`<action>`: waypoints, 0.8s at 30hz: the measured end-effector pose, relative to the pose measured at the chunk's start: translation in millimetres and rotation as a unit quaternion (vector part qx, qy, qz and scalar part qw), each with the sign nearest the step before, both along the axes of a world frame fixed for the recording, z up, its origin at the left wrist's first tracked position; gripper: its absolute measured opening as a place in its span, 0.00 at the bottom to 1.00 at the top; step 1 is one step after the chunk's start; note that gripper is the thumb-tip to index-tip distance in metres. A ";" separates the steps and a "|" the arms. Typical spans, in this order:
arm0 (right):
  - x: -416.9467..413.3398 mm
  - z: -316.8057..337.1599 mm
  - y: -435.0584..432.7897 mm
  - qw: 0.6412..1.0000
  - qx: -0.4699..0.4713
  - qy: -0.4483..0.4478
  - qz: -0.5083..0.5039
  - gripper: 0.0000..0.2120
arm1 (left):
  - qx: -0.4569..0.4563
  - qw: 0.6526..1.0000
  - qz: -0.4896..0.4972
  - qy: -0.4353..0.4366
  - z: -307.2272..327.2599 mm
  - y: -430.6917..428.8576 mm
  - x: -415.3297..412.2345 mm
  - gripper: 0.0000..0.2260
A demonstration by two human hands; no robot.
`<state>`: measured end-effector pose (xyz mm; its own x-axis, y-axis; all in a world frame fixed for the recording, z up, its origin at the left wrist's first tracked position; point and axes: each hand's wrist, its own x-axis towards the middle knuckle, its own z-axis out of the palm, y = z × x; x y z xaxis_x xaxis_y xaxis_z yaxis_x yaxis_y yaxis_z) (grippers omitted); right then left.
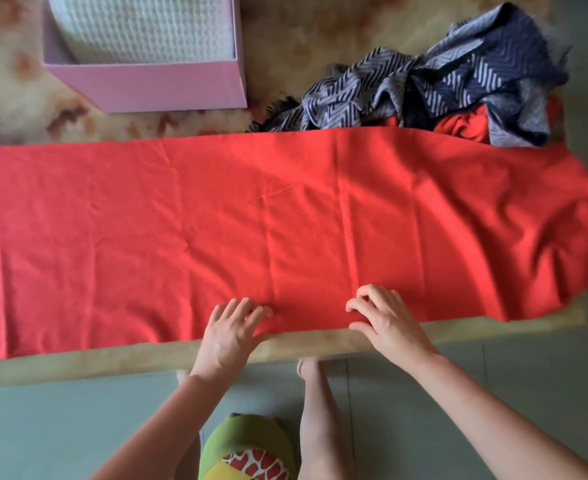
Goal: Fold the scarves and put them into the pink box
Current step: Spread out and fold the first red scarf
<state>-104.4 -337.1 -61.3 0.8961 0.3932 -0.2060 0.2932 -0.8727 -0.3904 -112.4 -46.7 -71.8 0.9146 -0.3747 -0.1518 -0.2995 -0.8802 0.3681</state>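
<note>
Here, I am pinching the near hem of the flat-spread red woven scarf (285, 220) with my left hand (232, 327) and right hand (386, 317), slightly apart. Next, I judge, comes a lengthwise fold towards the far edge. The pink cardboard box (168, 88) is standing far left.

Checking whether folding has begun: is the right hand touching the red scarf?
Touching. In the head view the right hand has its curled fingers on the red scarf at its near edge, by the table rim; no gap shows.
</note>
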 end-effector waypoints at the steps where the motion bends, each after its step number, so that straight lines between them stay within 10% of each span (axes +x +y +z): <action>1: 0.8 -0.2 -0.3 1.000 -0.006 -0.006 0.011 0.13 | 0.004 1.000 -0.008 0.004 0.4 0.0 -1.5 0.17; 8: -1.2 -4.7 1.3 0.999 -0.024 -0.031 0.026 0.05 | -0.018 0.998 -0.035 -0.047 -8.8 4.6 0.9 0.03; 18: 4.2 7.2 4.7 0.997 -0.057 0.001 0.053 0.07 | -0.046 0.998 -0.041 0.003 -2.9 7.3 -9.6 0.07; 24: 17.3 15.7 80.5 0.999 -0.015 0.032 0.022 0.28 | 0.039 0.972 0.217 0.078 10.5 52.6 -4.9 0.29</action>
<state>-87.1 -256.6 -45.6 0.8628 0.4252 -0.2735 0.3074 -0.8707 -0.3839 -117.3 5.9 -61.3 0.9473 0.0606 -0.3147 0.1617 -0.9382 0.3059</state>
